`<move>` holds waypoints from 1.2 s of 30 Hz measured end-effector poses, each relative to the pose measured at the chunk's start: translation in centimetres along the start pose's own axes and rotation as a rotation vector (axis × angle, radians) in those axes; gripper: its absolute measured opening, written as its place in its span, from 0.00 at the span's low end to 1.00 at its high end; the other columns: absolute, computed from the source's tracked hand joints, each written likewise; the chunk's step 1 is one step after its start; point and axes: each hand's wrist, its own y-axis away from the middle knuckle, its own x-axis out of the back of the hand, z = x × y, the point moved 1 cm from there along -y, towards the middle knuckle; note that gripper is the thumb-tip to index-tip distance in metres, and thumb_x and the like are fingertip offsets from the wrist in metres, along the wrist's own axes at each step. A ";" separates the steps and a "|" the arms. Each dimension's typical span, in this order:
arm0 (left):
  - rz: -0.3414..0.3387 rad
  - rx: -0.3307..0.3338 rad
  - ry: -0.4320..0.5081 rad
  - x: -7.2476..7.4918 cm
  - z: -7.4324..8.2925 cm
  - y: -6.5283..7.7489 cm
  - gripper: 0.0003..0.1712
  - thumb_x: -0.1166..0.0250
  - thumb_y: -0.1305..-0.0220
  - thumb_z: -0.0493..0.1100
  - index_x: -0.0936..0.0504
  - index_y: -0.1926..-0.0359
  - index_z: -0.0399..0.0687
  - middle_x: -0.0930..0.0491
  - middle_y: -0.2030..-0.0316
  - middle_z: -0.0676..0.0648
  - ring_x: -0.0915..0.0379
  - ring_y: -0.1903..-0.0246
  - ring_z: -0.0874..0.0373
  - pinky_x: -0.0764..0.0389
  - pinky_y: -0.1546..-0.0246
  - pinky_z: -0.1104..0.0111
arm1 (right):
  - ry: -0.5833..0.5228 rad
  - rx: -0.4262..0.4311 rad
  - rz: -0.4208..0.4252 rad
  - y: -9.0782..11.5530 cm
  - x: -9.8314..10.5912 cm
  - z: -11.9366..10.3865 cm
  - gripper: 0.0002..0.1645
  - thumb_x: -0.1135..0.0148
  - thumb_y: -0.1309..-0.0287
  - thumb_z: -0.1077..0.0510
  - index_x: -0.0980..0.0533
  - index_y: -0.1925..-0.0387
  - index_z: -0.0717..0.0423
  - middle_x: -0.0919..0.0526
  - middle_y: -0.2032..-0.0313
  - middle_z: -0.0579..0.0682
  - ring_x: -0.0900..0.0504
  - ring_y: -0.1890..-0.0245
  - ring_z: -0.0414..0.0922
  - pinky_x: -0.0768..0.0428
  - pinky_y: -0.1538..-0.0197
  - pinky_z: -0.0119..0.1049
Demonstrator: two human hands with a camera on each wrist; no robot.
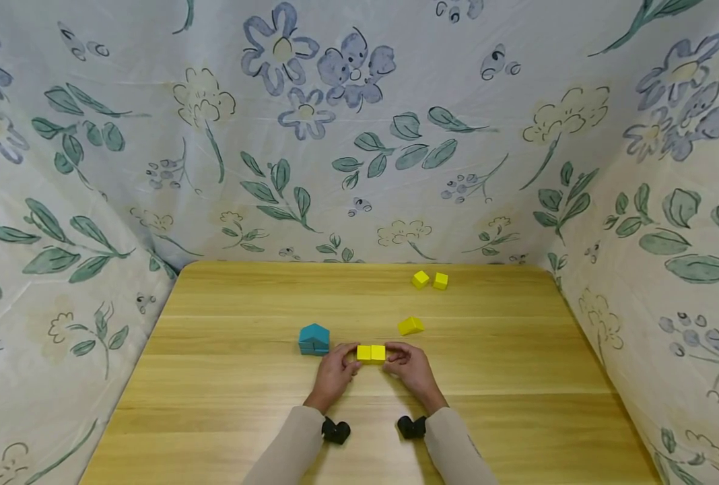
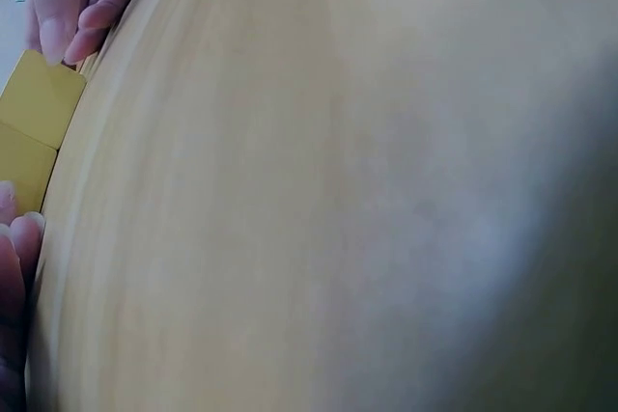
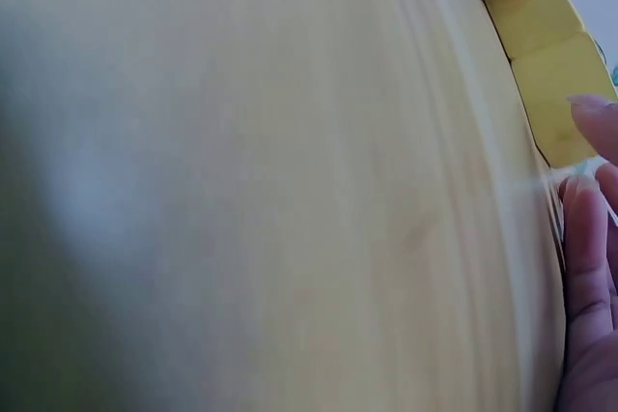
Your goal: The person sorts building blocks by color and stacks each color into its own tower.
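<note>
Two yellow cubes stand side by side in front of me, a left yellow cube (image 1: 364,353) and a right yellow cube (image 1: 378,353), their faces meeting. My left hand (image 1: 334,372) grips the outer end of the left one, a fingertip on its near face in the left wrist view. At the other end, my right hand (image 1: 413,369) holds the right cube, with the thumb (image 3: 597,123) across its front in the right wrist view. Just left of my left hand, a small blue block house (image 1: 314,340) has a peaked top over lower blocks.
A yellow triangular block (image 1: 411,326) lies beyond my right hand. Farther back are two loose yellow cubes, one angled (image 1: 420,279) and another beside it (image 1: 441,281). Flowered cloth (image 1: 359,155) rises behind and beside the wooden table (image 1: 226,404).
</note>
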 end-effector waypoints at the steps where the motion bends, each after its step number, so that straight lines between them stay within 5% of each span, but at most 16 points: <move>1: 0.002 0.000 -0.002 0.0 0.0 0.0 0.22 0.35 0.38 0.35 0.23 0.43 0.38 0.25 0.67 0.49 0.30 0.82 0.67 0.24 0.80 0.74 | -0.013 -0.005 -0.001 0.1 0.1 0.0 0.26 0.30 0.55 0.74 0.22 0.50 0.70 0.18 0.63 0.61 0.22 0.68 0.43 0.22 0.67 0.28; 10: 0.008 0.001 -0.007 0.2 -0.2 -0.1 0.22 0.35 0.38 0.35 0.23 0.42 0.38 0.24 0.66 0.49 0.30 0.82 0.67 0.24 0.80 0.74 | -0.198 -0.110 0.039 0.6 2.9 1.0 0.26 0.35 0.48 0.75 0.25 0.45 0.68 0.21 0.49 0.64 0.19 0.63 0.43 0.21 0.64 0.28; 17: 0.011 0.001 -0.010 0.2 -0.3 -0.1 0.22 0.35 0.38 0.35 0.24 0.42 0.38 0.25 0.67 0.49 0.30 0.83 0.66 0.24 0.80 0.74 | -0.188 -0.094 0.142 -0.3 6.1 1.3 0.25 0.36 0.45 0.73 0.27 0.44 0.71 0.25 0.45 0.67 0.19 0.67 0.38 0.19 0.65 0.31; 26: 0.018 0.008 -0.015 0.1 -0.6 -0.2 0.23 0.34 0.39 0.35 0.23 0.42 0.39 0.22 0.57 0.45 0.30 0.81 0.67 0.24 0.79 0.74 | -0.182 -0.094 0.278 -4.0 9.9 1.6 0.27 0.34 0.44 0.68 0.28 0.42 0.70 0.25 0.46 0.64 0.21 0.70 0.36 0.20 0.68 0.29; 36: 0.005 0.007 -0.034 -0.1 -0.7 -0.1 0.23 0.34 0.38 0.36 0.23 0.42 0.39 0.23 0.61 0.47 0.30 0.82 0.67 0.23 0.79 0.74 | -0.146 -0.087 0.358 -8.7 12.5 1.7 0.28 0.34 0.43 0.67 0.29 0.40 0.65 0.27 0.42 0.61 0.23 0.72 0.34 0.21 0.69 0.26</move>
